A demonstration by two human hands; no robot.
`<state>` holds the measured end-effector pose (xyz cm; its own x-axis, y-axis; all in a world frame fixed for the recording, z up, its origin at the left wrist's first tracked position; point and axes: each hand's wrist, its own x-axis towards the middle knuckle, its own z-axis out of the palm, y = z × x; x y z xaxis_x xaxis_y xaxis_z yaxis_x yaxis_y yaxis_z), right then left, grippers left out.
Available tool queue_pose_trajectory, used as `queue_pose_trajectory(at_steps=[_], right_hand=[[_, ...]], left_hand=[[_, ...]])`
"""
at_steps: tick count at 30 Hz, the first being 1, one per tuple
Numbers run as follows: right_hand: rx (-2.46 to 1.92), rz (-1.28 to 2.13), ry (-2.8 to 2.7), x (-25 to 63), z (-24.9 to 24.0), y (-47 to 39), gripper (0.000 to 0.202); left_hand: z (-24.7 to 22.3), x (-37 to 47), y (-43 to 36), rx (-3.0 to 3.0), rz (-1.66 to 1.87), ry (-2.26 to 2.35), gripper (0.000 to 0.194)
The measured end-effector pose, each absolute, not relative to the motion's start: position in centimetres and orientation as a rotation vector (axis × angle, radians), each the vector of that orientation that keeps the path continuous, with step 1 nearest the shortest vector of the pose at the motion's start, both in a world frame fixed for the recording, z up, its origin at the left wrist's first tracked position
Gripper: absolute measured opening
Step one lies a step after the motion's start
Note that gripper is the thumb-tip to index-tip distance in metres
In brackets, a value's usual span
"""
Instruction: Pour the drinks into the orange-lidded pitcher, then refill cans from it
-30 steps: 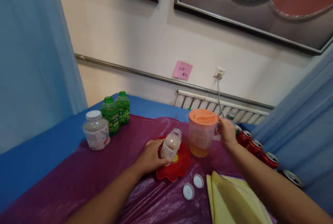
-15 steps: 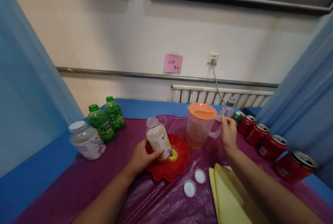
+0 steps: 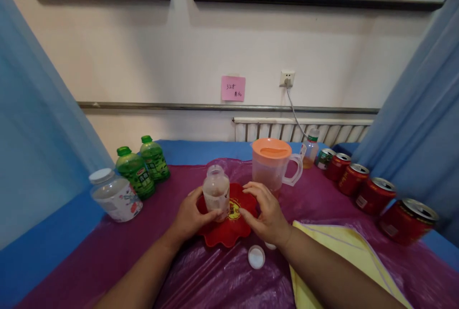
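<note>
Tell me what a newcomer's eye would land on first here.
Probably the scalloped red plate mid-way across the purple sheet, with the left hand around an uncapped bottle there. The open right hand is beside it. Next, the orange-lidded pitcher behind that hand and the row of cans at right.

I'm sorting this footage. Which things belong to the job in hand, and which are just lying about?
Seemingly in use:
uncapped bottle, in the left hand
red dish, by the bottle
orange-lidded jug, just beyond the open right hand
white caps

Seemingly just lying about:
green bottles
white-lidded jar
red cans
yellow cloth
</note>
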<state>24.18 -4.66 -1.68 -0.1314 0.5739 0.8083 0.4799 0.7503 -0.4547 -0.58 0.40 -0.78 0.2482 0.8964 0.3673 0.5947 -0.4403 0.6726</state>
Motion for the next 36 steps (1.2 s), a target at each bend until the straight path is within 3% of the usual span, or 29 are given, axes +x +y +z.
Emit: queue_pose_trajectory(at_steps=[8,17,36], right_hand=[[-0.868,0.140,-1.902,23.6,-2.4,-4.8,0.077],[-0.832,0.182,-1.974,23.7,-2.6,-5.0,0.085],[-0.737,0.248,-1.930,23.6,-2.1,-6.0,0.081]], left_hand=[[-0.9,-0.2,-0.4,2.351,0.913,1.319,0.071],[-1.1,0.0,-0.5,2.544,0.863,1.075,0.064],[0.1,1.3,-1.8,2.563,0.890,0.887,0.053]])
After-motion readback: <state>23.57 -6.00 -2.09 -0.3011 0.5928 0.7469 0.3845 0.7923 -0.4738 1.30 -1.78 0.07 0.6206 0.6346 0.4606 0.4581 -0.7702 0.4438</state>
